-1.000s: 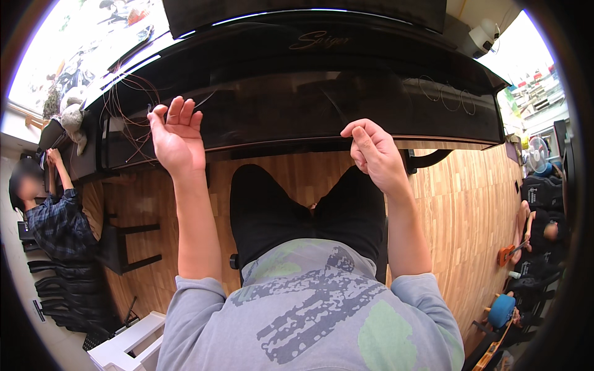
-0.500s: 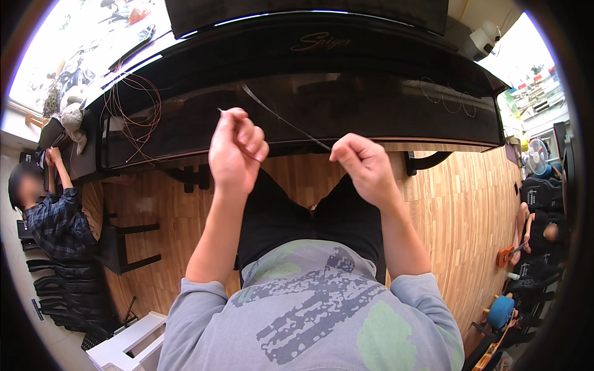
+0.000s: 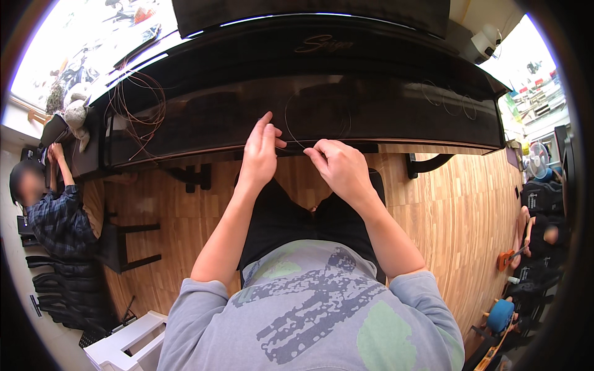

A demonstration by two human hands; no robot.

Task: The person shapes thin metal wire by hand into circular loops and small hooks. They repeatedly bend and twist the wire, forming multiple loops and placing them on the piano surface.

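A thin, silvery wire string bows upward in a curve over the black piano lid. Its lower end runs to the pinched thumb and forefinger of my right hand, palm down just in front of the lid's near edge. My left hand is held beside the curve, its fingers stretched out and somewhat apart, and nothing shows in them. The string's far end is too fine to follow against the glossy piano, where a faint curved line, perhaps its reflection, also appears.
Loose copper-coloured wire lies on the piano's left end; thin coils lie toward its right. At the left, a person in a checked shirt sits near a black bench. A white stand is lower left; a person holds a ukulele at right.
My left hand has shifted right and its fingers have opened from a pinch, letting go of the string. My right hand has moved left, and the stretched string now curves.
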